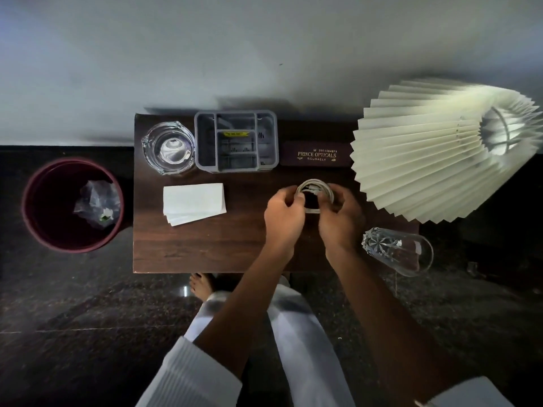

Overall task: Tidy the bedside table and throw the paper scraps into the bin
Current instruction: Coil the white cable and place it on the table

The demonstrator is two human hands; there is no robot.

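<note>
Both hands meet over the middle of the dark wooden bedside table (205, 248). My left hand (283, 217) and my right hand (340, 218) hold a coiled white cable (316, 189) between their fingers, just above the tabletop. A small stack of white paper sheets (194, 202) lies to the left of the hands. On the floor left of the table stands a maroon bin (72, 205) with a crumpled clear plastic bag (98, 205) inside.
Along the table's back edge sit a glass ashtray (168, 148), a grey compartment organiser (236, 141) and a maroon spectacle case (316, 154). A pleated cream lampshade (435, 160) overhangs the right side. A cut-glass tumbler (396, 249) lies tilted at the front right corner.
</note>
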